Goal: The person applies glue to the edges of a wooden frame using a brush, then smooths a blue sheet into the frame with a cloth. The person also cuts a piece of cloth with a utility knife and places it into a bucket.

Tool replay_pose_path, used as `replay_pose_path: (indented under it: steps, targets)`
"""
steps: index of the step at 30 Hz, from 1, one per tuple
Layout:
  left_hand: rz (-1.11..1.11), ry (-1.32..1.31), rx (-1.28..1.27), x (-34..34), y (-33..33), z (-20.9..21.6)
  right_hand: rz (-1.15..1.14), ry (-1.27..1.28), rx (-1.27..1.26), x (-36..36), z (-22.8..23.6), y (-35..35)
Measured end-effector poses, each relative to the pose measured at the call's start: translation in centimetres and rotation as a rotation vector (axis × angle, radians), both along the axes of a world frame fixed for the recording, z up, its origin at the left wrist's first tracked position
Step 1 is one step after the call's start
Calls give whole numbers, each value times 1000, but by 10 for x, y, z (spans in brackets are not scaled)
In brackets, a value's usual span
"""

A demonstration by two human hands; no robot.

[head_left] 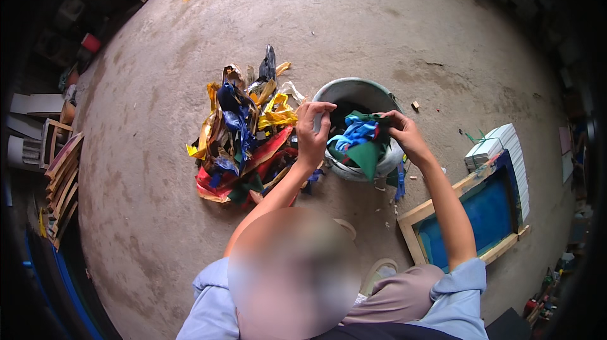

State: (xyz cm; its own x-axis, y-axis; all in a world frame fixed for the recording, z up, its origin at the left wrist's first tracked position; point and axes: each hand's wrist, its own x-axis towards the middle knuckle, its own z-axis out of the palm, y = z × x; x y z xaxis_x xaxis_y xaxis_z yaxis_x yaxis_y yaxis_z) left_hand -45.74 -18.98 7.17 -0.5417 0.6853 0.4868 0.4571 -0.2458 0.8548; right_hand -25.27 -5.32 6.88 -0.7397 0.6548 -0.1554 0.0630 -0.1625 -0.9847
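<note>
A grey metal bucket (357,81) stands on the floor in front of me. Crumpled scraps fill its near side: a dark green scrap (365,158) and a bright blue scrap (355,133), with small red bits between. My right hand (404,134) pinches the top edge of the dark green scrap above the bucket's right side. My left hand (312,130) is raised by the left rim, its fingers curled and thumb close to the index finger; anything between them is too small to make out. To the left lies a heap of crinkled scraps (243,131) in yellow, blue, red, brown and black.
A wooden-framed blue screen (477,217) lies at the right by a tied stack of white boards (496,144). Curved wooden pieces (63,182) lean at the far left. A blue strip (400,179) and small crumbs lie beside the bucket. My shoe (379,273) is below it.
</note>
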Motion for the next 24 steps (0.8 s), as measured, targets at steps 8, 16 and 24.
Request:
replay_pose_path:
  steps: [8, 16, 24]
  targets:
    - [63, 217, -279, -5, -8, -42, -183, -621, 791, 1, -32, 1]
    - [46, 298, -236, -3, -10, -62, 164, -492, 609, -54, -36, -10]
    - [22, 292, -248, -6, -14, -62, 46, -671, 832, -54, -33, -13]
